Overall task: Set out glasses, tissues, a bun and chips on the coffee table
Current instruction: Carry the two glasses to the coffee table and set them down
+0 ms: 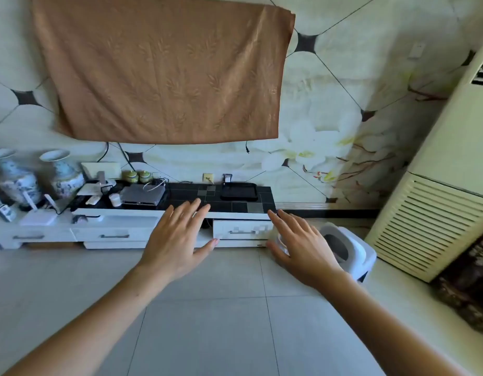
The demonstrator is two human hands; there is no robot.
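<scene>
My left hand (178, 236) is stretched out in front of me, palm down, fingers spread, holding nothing. My right hand (300, 244) is held out the same way, fingers apart and empty. Both hover above the tiled floor, in front of a low white TV cabinet (115, 230) with a black tiled top. No glasses, tissues, bun, chips or coffee table are in view.
A black tray (239, 191) and a grey box (142, 196) sit on the cabinet, with two blue-and-white vases (64, 173) at its left. A brown cloth (164, 71) covers the wall screen. A white bin (346, 246) stands right, beside a tall air conditioner (435, 202).
</scene>
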